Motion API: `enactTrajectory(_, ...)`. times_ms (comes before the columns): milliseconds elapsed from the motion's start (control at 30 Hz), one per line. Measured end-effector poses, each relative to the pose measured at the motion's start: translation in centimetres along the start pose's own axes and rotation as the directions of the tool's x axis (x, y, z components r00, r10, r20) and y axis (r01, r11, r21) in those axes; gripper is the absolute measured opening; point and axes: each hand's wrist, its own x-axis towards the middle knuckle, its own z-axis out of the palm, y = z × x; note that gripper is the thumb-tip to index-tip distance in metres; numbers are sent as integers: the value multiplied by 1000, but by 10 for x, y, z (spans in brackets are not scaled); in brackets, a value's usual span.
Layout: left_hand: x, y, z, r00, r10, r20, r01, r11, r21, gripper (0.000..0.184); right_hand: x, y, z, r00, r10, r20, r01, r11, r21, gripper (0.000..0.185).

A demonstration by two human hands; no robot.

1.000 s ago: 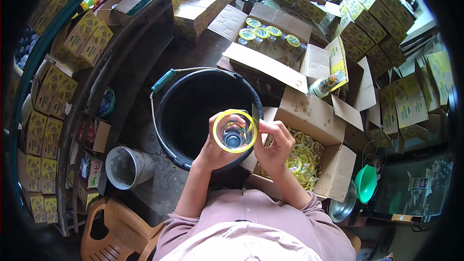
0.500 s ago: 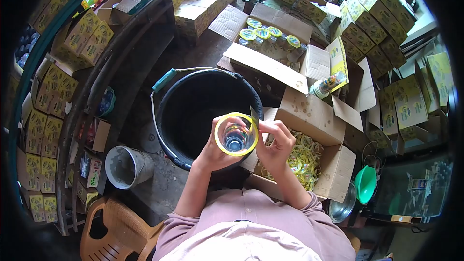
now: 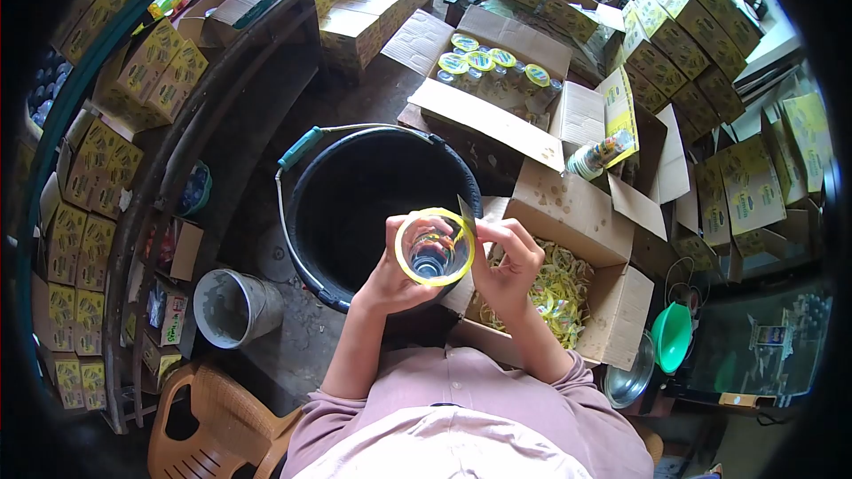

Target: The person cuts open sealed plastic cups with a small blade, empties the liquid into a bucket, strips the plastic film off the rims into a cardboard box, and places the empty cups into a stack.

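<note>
My left hand (image 3: pixel 383 282) is wrapped round a clear plastic cup (image 3: pixel 431 253) with a yellow rim, its open mouth facing up toward me. Some of my fingers show through the cup's wall. Between the closed fingers of my right hand (image 3: pixel 508 262) is a thin, flat blade (image 3: pixel 466 211), held against or very near the right side of the rim; contact is hard to make out. Both hands are over the near right edge of a large black bucket (image 3: pixel 311 253). To the right, a cardboard box (image 3: pixel 612 315) holds many yellow plastic scraps (image 3: pixel 561 306).
Beyond the bucket, an open carton (image 3: pixel 488 113) contains several yellow-lidded cups (image 3: pixel 479 60). A stack of cups (image 3: pixel 599 156) lies on a carton flap. On the left stand a grey pail (image 3: pixel 238 306) and a brown plastic chair (image 3: pixel 213 421). A green basin (image 3: pixel 673 337) is at right.
The cup has tilted slightly in my left hand, and the blade's angle at the rim has shifted a little. Both hands stay in nearly the same place.
</note>
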Motion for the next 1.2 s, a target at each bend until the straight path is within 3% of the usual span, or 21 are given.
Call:
enactTrajectory(67,-1,1,1,1000,-15,3,15,998,-53,71,5,-1,-1,1000,-9,19,9,1000,6,21)
enactTrajectory(167,2,2,-4,999,30,-35,-29,999,35,68,8,0,-1,1000,18,24,-19,999,43,21)
enactTrajectory(267,3,4,-8,994,63,-89,-38,966,254,66,4,3,2,999,32,-27,-31,999,29,21)
enactTrajectory(400,2,0,0,971,-5,-239,15,999,40,68,1,-5,6,999,-7,-46,6,1000,-30,19)
enactTrajectory(500,1,-6,0,974,22,-223,-30,999,-35,67,-3,-4,10,998,-20,-54,18,999,-39,18)
enactTrajectory(600,1,-7,-1,976,48,-212,-20,991,132,71,-3,-7,11,998,-45,-48,42,997,-68,19)
enactTrajectory(700,2,-7,4,967,9,-253,9,997,71,70,-4,-6,13,996,-51,-70,44,995,-94,19)
enactTrajectory(900,2,-6,7,980,43,-193,-10,985,172,68,-7,-13,9,989,-109,-96,88,975,-206,15)
enactTrajectory(1067,14,18,25,996,57,-75,-38,972,230,70,-10,-26,-19,979,-76,-191,34,976,-217,18)
enactTrajectory(1200,24,41,49,987,125,103,-159,874,460,71,-13,-41,-49,960,-65,-272,-14,960,-279,21)
